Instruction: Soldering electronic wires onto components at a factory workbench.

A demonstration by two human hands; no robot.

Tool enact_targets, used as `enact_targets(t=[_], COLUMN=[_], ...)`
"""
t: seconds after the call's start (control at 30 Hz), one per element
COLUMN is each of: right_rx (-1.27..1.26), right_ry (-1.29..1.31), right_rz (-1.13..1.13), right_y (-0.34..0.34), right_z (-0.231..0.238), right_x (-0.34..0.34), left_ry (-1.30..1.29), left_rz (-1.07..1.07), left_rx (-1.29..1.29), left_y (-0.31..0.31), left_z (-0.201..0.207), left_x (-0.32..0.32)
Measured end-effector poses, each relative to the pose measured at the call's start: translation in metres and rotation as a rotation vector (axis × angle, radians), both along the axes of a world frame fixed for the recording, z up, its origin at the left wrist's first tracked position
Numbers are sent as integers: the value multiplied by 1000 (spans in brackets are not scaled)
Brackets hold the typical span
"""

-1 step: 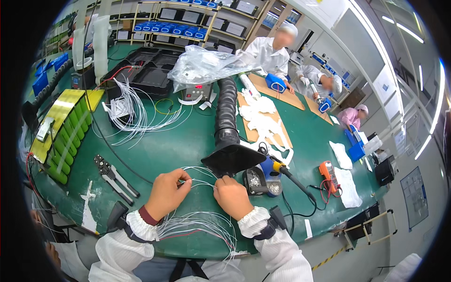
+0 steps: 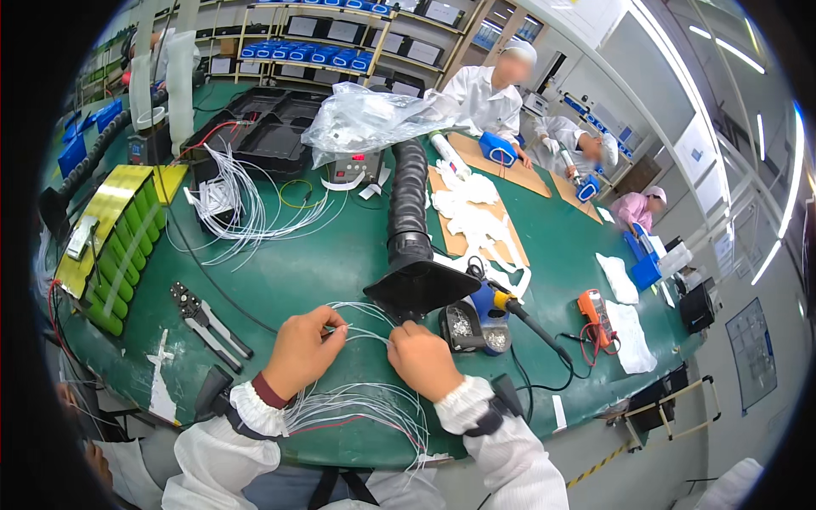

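My left hand (image 2: 303,353) pinches the end of a thin white wire (image 2: 367,333) between thumb and fingertips. Across from it, my right hand (image 2: 422,360) is closed on the same white strands, its fingertips partly hidden under the black fume extractor hood (image 2: 421,289). The wires bow in a shallow arc from hand to hand above the green table. Below both hands lies a loose bundle of white wires (image 2: 361,399) with a red one among them. Left of my left hand rests a wire stripper (image 2: 208,325) with grey handles.
A soldering iron (image 2: 531,319) stands in its holder beside a tin of metal shavings (image 2: 463,327). Farther right lies an orange multimeter (image 2: 597,316). A green battery pack (image 2: 119,246) sits at the left, more white wires (image 2: 242,204) behind. Co-workers (image 2: 489,98) sit across the table.
My right hand and forearm have shifted very slightly to the right and down. The left hand stays where it was, and both keep their grip.
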State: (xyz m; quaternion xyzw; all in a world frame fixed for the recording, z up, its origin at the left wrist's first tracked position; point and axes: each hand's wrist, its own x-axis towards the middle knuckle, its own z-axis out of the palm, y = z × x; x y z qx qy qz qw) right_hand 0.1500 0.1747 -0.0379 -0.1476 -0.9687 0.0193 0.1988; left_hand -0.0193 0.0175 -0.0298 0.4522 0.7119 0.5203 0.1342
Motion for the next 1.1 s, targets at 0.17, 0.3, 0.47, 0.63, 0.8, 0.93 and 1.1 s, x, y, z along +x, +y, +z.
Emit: enact_targets(t=[0.17,0.3,0.47,0.63,0.8,0.93,1.1], right_rx=[-163,-320,-344,-449,-575,-491,-500], right_ry=[-76,-247,-370,-318,140,80,298], right_rz=[101,51,122,-48,-84,-146,-151], right_y=[-28,-42,-57,-12,17,9,2], right_z=[49,45,43,75,28,6,6], right_x=[48,75,86,48,-10,-26,-29], left_ry=[59,6,36,117,128,134,97], left_rz=[-22,-54,18,6,-58,-72,-33], left_rx=[-68,-53,28,28,26,53,47], left_y=[-4,3,7,10,9,7,4], left_z=[-1,-10,-22,-22,-21,-23,3], left_x=[0,-3,1,4,5,2,7])
